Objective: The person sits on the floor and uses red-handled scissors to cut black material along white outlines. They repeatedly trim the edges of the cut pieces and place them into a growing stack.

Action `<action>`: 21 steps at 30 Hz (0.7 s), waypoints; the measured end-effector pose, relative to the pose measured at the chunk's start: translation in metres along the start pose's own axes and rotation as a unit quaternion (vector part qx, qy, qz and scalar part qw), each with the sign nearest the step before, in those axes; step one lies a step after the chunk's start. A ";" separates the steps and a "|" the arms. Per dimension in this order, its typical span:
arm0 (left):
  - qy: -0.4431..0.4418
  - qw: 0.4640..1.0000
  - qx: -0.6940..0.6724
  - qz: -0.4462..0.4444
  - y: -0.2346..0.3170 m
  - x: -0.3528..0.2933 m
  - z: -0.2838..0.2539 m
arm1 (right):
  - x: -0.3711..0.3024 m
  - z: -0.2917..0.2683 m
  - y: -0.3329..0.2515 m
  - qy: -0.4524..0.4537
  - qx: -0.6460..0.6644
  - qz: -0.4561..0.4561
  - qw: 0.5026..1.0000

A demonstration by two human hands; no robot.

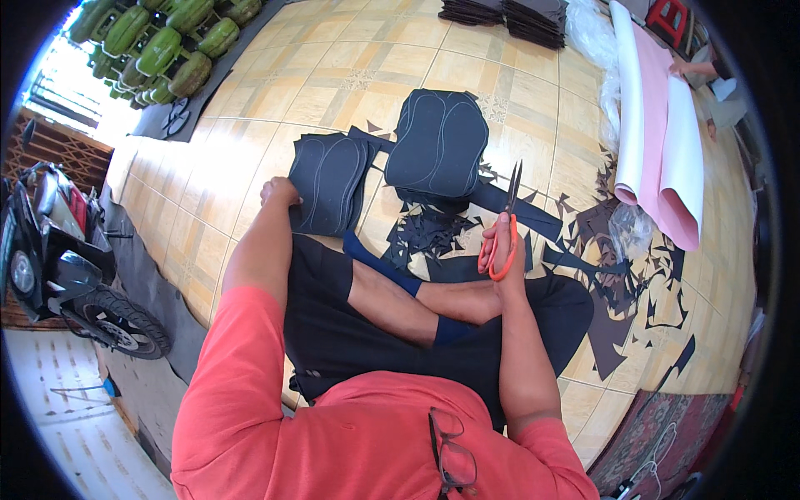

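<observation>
I sit cross-legged on a tiled floor. My right hand [506,246] grips orange-handled scissors [502,225], blades pointing up and away over dark offcuts. My left hand [277,192] reaches out to the left and rests on the edge of a stack of dark cut sheets [327,183] marked with curved outlines. A second, taller stack of the same dark shaped pieces [437,146] lies just beyond, between the two hands.
Dark scraps [621,275] litter the floor on the right. A pink and white roll of material [662,142] lies at far right, with another person's hand [679,68] near it. Green containers [158,46] stand at top left, a motorbike [58,258] at left, more dark stacks [508,15] at top.
</observation>
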State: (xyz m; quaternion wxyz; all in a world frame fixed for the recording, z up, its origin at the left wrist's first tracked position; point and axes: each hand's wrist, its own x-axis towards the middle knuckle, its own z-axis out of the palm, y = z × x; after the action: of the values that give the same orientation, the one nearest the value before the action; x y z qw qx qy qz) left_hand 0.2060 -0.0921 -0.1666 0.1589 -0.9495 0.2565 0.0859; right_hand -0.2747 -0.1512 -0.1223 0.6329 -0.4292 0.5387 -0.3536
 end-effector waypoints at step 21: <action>-0.136 0.480 -0.843 0.202 0.036 -0.263 -0.084 | -0.043 0.026 0.010 -0.079 -0.201 -0.240 0.946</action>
State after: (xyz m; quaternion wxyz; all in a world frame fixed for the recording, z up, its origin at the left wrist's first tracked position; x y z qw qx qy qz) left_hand -0.0301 -0.0302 -0.0332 -0.7065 -0.5259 0.2209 0.4188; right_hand -0.2562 -0.1036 -0.1136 0.4701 -0.6906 0.4280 -0.3449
